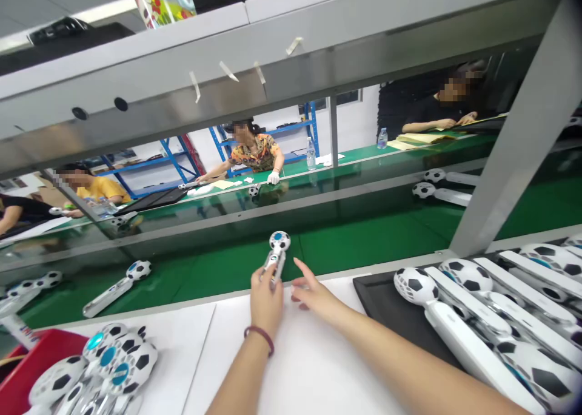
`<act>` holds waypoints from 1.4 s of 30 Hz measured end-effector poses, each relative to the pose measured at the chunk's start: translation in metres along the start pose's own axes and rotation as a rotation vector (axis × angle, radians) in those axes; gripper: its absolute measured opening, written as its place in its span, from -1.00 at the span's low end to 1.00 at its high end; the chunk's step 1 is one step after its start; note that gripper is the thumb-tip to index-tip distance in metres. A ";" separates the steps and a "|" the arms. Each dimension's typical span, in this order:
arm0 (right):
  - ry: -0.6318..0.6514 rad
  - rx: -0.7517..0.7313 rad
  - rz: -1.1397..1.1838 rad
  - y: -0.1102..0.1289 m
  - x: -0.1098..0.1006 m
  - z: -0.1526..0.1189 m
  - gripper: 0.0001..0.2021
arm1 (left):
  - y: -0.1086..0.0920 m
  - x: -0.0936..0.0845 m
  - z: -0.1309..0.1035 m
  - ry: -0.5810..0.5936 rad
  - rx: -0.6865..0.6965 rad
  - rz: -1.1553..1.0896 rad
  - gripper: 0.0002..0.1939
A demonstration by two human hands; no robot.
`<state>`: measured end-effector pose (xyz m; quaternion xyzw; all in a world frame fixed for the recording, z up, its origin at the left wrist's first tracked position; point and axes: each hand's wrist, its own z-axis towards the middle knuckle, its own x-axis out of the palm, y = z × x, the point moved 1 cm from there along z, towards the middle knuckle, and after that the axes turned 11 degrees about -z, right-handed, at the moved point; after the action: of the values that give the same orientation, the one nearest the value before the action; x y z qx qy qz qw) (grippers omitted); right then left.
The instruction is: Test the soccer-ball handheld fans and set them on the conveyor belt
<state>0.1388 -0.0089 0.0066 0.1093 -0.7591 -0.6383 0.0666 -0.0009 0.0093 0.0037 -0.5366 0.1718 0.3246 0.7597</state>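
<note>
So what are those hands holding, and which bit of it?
The left hand holds a soccer-ball-headed handheld device by its handle, with the ball end sticking out beyond it. The right hand is open beside it, holding nothing.

No legible txt or nos.; print on blue stickers (120, 374) on ball-patterned heads (144, 359) too blurry.

Bare counter (313, 372) lies between the person's forearms, and another strip runs left of them as far as the piled football-headed devices (131, 360) and red bin (63, 342). The loaded black tray (377, 300) blocks the right side. Past the far edge, the green belt (364, 239) leaves a lane, bounded rightward by a slanted post (511, 142) and overhead by a shelf beam (318, 26).
</note>
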 end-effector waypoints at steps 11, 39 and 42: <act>-0.111 -0.102 0.223 0.009 -0.004 -0.006 -0.18 | -0.031 -0.011 -0.088 0.182 0.198 -0.347 -0.62; 0.123 -0.292 -0.334 0.016 -0.002 -0.027 -0.51 | -0.028 -0.014 -0.068 0.638 -0.651 -1.439 -0.42; 0.131 -0.290 -0.296 0.015 -0.001 -0.026 -0.50 | -0.027 -0.015 -0.068 0.612 -0.682 -1.419 -0.41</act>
<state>0.1444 -0.0312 0.0257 0.2499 -0.6293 -0.7350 0.0363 0.0127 -0.0643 0.0064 -0.7817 -0.1153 -0.3549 0.4998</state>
